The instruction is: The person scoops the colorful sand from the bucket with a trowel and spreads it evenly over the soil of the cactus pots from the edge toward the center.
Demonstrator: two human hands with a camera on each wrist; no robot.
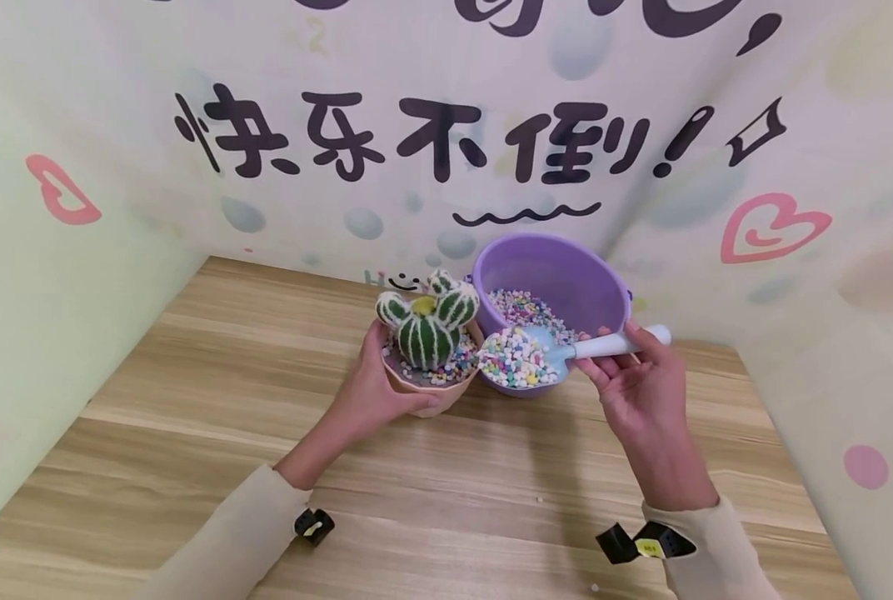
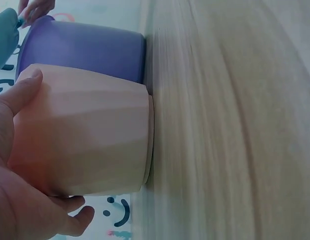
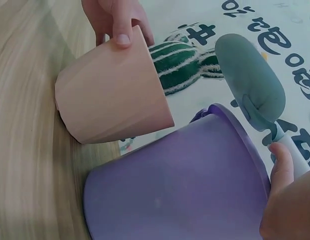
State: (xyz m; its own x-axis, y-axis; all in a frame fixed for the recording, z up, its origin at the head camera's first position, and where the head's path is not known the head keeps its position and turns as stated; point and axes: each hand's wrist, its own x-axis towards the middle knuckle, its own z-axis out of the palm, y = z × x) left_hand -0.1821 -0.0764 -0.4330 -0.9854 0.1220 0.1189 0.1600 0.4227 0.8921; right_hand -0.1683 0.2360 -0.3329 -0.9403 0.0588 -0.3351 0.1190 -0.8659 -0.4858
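Wooden table (image 1: 214,433), boxed by printed backdrop walls (image 1: 72,275) on three sides. Pot (image 1: 431,392) with cactus (image 1: 427,325) stands near the back wall, touching the purple bucket (image 1: 559,275). Left hand (image 1: 375,392) wraps the pot. Right hand (image 1: 637,392) pinches the loaded scoop (image 1: 525,357) over the bucket rim. Near tabletop lies open.

Left hand (image 1: 375,392) forward, fingers and thumb curled round held object, forearm angled in from lower left. Right hand (image 1: 637,387) raised, palm up, fingers pinching handle.
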